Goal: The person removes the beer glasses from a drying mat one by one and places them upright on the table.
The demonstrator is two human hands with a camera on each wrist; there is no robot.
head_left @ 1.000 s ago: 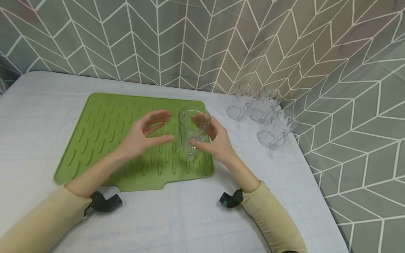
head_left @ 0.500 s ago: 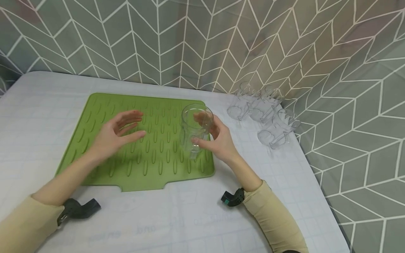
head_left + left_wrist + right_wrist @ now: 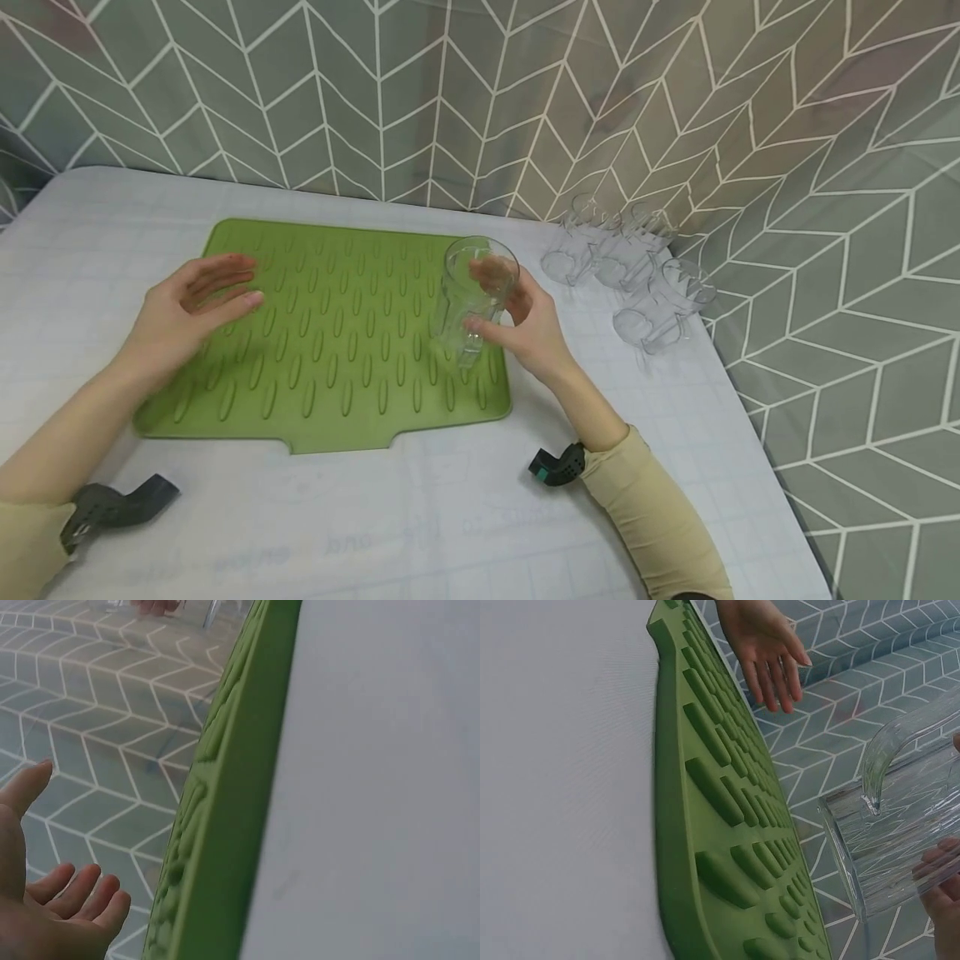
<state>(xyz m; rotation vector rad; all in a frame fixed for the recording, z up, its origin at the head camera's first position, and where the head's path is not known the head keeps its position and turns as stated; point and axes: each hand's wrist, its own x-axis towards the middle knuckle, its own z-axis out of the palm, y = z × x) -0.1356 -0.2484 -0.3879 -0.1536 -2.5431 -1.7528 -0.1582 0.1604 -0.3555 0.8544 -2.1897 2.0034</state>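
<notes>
A clear mug [image 3: 459, 304] with a handle is held in my right hand [image 3: 534, 333], fingers and thumb around its right side. It is over the right part of the green ridged mat [image 3: 337, 333], its rim facing up. In the right wrist view the mug [image 3: 900, 840] appears raised, with a gap between its base and the mat [image 3: 671, 825]. My left hand [image 3: 183, 312] hovers at the mat's left side, fingers parted from the thumb and nothing between them. The left wrist view shows this hand [image 3: 56, 907] beside the mat's edge.
Three more clear mugs stand at the back right of the white-covered table [image 3: 420, 517]: a left mug [image 3: 573, 250], a middle mug [image 3: 630, 254] and a front mug [image 3: 660, 308]. A patterned curtain [image 3: 405, 100] borders the table's back and right sides.
My left hand has moved well to the left, away from the mug. My right hand, with the mug, has shifted slightly right and away from me.
</notes>
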